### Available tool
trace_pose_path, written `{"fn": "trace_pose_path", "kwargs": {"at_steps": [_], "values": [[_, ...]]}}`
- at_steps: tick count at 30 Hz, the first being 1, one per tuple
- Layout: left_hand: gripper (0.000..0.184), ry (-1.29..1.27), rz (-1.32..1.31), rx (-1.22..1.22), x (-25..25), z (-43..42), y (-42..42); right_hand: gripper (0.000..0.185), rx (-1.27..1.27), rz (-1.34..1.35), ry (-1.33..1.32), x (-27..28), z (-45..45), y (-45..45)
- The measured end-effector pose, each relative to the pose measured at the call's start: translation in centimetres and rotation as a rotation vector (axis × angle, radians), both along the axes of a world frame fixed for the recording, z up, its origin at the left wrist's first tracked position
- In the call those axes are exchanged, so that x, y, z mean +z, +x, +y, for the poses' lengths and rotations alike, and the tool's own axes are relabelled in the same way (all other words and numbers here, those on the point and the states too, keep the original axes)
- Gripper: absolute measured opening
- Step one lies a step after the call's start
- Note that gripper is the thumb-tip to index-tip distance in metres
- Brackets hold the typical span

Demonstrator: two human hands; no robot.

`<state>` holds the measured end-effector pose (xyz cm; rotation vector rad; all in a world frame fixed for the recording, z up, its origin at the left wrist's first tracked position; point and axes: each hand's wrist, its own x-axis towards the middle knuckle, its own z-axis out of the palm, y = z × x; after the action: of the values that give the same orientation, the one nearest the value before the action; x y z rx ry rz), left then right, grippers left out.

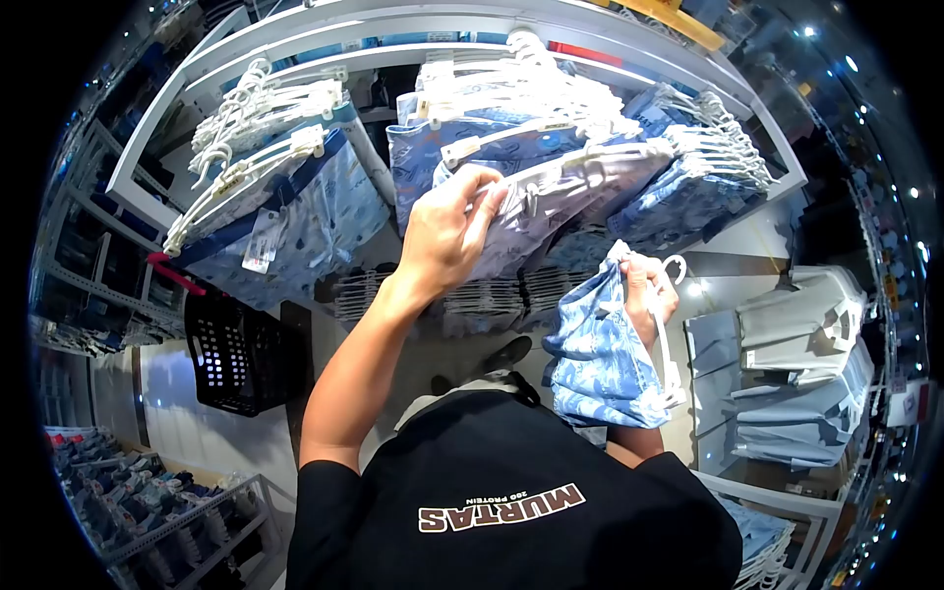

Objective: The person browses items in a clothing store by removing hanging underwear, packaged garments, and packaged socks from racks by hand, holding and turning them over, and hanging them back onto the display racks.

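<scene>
My left hand reaches up to the rack, with thumb and fingers pinched on the waistband corner of pale grey-lilac shorts. Those shorts hang at the front of the middle row. Lower and to the right, my right hand is closed around the top of blue-and-white patterned shorts, held off the rack. A white clip hanger is on these shorts, its hook sticking out past my fingers. Part of the right hand is hidden behind the cloth and hanger.
A white metal rack carries several hanger rows, including blue shorts at left. A black plastic basket is at the lower left. Light shirts are displayed at right, and another rack of clothes is at the bottom left.
</scene>
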<state>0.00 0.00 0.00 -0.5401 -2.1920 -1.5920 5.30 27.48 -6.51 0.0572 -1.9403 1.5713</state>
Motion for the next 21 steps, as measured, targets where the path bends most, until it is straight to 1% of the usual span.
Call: {"fn": "trace_pose_path", "kwargs": {"at_steps": [1, 2, 3, 5, 7, 8, 9, 11, 12, 13, 15, 16, 17, 19, 20, 21], "values": [[0.016, 0.012, -0.015, -0.032, 0.0, 0.1, 0.5, 0.012, -0.028, -0.006, 0.052, 0.5, -0.1, 0.0], [0.016, 0.002, 0.055, -0.014, -0.4, 0.3, 0.9, 0.01, -0.121, 0.012, 0.179, 1.3, 0.0, 0.3], [0.014, -0.101, 0.087, -0.006, 0.8, -0.6, 1.4, 0.013, -0.15, 0.066, 0.039, 1.0, -1.9, -0.3], [0.013, -0.119, 0.1, -0.009, 0.3, 1.2, 3.2, 0.027, -0.293, 0.127, 0.207, 3.2, -1.1, 0.0], [0.01, -0.077, 0.19, -0.027, -1.2, 2.9, 4.2, 0.039, -0.321, 0.229, 0.307, 3.4, -0.6, -0.6], [0.01, -0.101, 0.186, -0.041, -1.4, 3.5, 5.0, 0.046, -0.396, 0.108, 0.425, 3.9, -1.0, -0.2], [0.011, -0.124, 0.182, -0.056, -1.6, 4.0, 6.0, 0.041, -0.346, 0.208, 0.586, 3.5, -0.6, -0.3], [0.014, -0.129, 0.244, -0.052, -2.5, 5.3, 7.3, 0.037, -0.21, 0.309, 0.455, 2.3, -1.1, -1.2], [0.018, -0.158, 0.298, -0.037, -3.0, 5.7, 8.0, 0.034, -0.23, 0.29, 0.418, 0.7, -0.8, -1.5], [0.025, -0.237, 0.238, -0.089, -3.4, 5.7, 9.1, 0.036, -0.328, 0.304, 0.707, 1.0, -0.2, -1.1], [0.036, -0.112, 0.299, -0.157, -4.4, 6.2, 9.9, 0.032, -0.337, 0.202, 0.401, 0.7, -1.1, -1.0], [0.047, -0.128, 0.27, -0.204, -5.7, 5.8, 10.4, 0.027, -0.342, 0.192, 0.32, 0.1, -0.8, -1.4], [0.052, -0.167, 0.205, -0.227, -7.3, 5.6, 10.6, 0.022, -0.346, 0.159, 0.293, -0.1, -0.2, -1.5], [0.052, -0.243, 0.184, -0.214, -10.5, 5.3, 9.8, 0.022, -0.26, 0.154, -0.078, 0.1, -0.4, -2.1], [0.042, -0.284, 0.12, -0.223, -12.2, 5.1, 9.7, 0.023, -0.222, 0.132, -0.252, 0.7, -0.9, -2.2], [0.033, -0.25, 0.073, -0.281, -14.3, 5.5, 10.4, 0.027, -0.17, 0.102, -0.408, 1.8, -1.3, -1.4]]}}
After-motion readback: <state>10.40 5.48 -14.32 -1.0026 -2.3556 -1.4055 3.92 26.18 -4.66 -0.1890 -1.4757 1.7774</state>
